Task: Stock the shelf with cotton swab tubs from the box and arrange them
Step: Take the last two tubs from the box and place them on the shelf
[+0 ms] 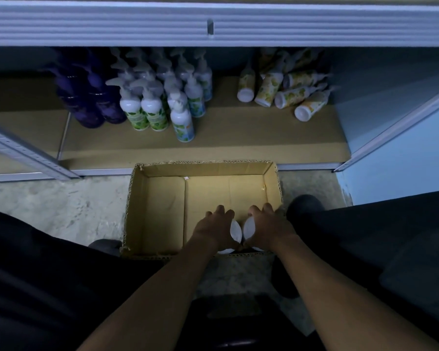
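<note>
Cardboard makes up the box (pixel 160 214), which sits on the floor (pixel 56 206) right against the front edge of the bottom shelf (pixel 238 138), so we only have a short lift from one to the other. We have both hands down in its near right corner, where the last white tubs are. Our left hand (pixel 213 230) curls over one white tub (pixel 235 230), and our right hand (pixel 266 228) curls over the tub beside it (pixel 249 227). Each grip looks closed round its tub, fingers over the far side and thumb near, though the undersides are hidden. Two more white shapes (pixel 224 250) peek out below the wrists; we cannot tell what they are. Taking one per hand lets us halve the trips.

Most of the box floor shows bare, so we judge the stocking to be near its end. On the shelf the purple bottles (pixel 86 97) and the white pump bottles (pixel 157 102) stand upright in rows to the left, while the yellow-patterned bottles (pixel 281 92) lie tipped in a heap to the right. Open board between those groups, and in front of them, seems the likely spot for the tubs
</note>
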`<state>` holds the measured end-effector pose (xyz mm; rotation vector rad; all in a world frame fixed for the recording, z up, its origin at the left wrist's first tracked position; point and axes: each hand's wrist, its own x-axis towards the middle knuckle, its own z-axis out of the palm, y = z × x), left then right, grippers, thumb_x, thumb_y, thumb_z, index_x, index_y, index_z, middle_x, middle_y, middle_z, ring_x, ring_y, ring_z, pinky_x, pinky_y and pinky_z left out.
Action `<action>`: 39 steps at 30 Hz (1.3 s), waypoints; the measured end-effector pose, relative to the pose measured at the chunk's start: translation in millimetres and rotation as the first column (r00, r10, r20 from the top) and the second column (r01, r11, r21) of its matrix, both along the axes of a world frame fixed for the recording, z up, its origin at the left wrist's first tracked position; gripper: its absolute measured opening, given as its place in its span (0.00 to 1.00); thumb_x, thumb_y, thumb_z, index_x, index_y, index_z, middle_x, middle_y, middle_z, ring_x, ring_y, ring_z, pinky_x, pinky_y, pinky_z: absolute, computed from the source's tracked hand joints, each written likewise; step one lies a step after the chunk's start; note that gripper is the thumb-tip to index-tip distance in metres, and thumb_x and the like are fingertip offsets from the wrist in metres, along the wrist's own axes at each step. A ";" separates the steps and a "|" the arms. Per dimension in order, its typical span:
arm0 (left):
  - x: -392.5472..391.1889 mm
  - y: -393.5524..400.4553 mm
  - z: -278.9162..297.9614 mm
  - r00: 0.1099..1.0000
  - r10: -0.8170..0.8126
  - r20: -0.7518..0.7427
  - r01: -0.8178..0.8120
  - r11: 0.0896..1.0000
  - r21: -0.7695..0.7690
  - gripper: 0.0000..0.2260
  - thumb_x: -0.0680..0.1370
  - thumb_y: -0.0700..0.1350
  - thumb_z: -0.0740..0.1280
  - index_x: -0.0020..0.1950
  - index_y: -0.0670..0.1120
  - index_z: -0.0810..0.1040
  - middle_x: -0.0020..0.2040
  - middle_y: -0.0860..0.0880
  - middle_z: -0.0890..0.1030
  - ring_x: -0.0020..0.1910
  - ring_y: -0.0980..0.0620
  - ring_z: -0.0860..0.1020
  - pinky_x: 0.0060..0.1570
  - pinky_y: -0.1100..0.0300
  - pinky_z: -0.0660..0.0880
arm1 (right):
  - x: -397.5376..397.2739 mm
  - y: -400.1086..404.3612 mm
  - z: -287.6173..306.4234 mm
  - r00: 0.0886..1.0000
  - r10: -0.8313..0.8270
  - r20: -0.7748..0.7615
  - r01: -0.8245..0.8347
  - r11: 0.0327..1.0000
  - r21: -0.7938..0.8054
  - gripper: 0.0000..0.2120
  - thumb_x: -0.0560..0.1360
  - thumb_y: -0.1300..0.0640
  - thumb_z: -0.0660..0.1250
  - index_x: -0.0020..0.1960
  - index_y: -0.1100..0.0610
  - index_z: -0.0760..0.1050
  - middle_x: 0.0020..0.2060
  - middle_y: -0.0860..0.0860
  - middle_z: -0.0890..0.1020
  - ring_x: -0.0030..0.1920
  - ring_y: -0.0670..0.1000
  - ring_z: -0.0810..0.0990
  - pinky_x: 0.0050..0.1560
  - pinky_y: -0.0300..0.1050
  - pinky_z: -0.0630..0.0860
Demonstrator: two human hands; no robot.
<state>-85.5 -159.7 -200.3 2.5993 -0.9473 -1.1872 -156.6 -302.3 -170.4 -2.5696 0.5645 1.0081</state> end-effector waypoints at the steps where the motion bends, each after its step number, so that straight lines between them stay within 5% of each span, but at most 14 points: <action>1: -0.9 0.0 -0.8 1.000 0.004 0.003 -0.004 1.000 0.000 0.38 0.67 0.59 0.75 0.72 0.48 0.65 0.68 0.44 0.67 0.65 0.41 0.71 0.59 0.46 0.75 | -0.1 0.3 -1.4 1.000 0.000 -0.004 0.000 1.000 -0.003 0.40 0.67 0.43 0.77 0.72 0.50 0.61 0.69 0.55 0.64 0.67 0.63 0.69 0.63 0.57 0.73; 8: -3.1 -0.9 0.1 0.999 0.032 -0.011 -0.032 0.999 -0.011 0.37 0.68 0.58 0.74 0.72 0.47 0.64 0.68 0.44 0.67 0.65 0.41 0.70 0.60 0.46 0.75 | 0.5 5.1 -10.8 0.999 -0.037 0.027 0.037 0.999 -0.018 0.32 0.72 0.48 0.73 0.70 0.51 0.61 0.69 0.56 0.63 0.66 0.63 0.70 0.63 0.59 0.74; 15: -1.8 -2.5 9.1 0.996 0.069 -0.050 -0.070 0.997 -0.018 0.36 0.70 0.55 0.73 0.73 0.44 0.62 0.68 0.43 0.68 0.67 0.41 0.69 0.63 0.46 0.73 | 0.0 8.2 -10.7 0.996 -0.068 0.055 0.070 0.997 -0.036 0.38 0.72 0.46 0.73 0.74 0.52 0.57 0.71 0.57 0.59 0.68 0.63 0.66 0.64 0.58 0.73; 20: 3.5 -1.2 17.4 0.990 0.136 -0.040 -0.138 0.988 -0.075 0.44 0.69 0.56 0.75 0.77 0.43 0.54 0.73 0.43 0.66 0.70 0.41 0.66 0.67 0.45 0.70 | 7.3 10.9 -3.5 0.991 -0.050 0.126 0.060 0.995 -0.080 0.43 0.69 0.42 0.75 0.74 0.51 0.55 0.72 0.57 0.59 0.68 0.64 0.65 0.62 0.58 0.74; 39: 59.0 24.5 120.7 0.938 0.135 0.321 -0.059 0.970 -0.235 0.40 0.63 0.57 0.76 0.71 0.45 0.67 0.65 0.46 0.68 0.61 0.43 0.70 0.59 0.48 0.74 | 58.6 2.3 120.1 0.868 -0.002 0.496 -0.016 0.999 0.032 0.37 0.63 0.44 0.78 0.67 0.46 0.65 0.63 0.50 0.64 0.63 0.55 0.69 0.58 0.54 0.76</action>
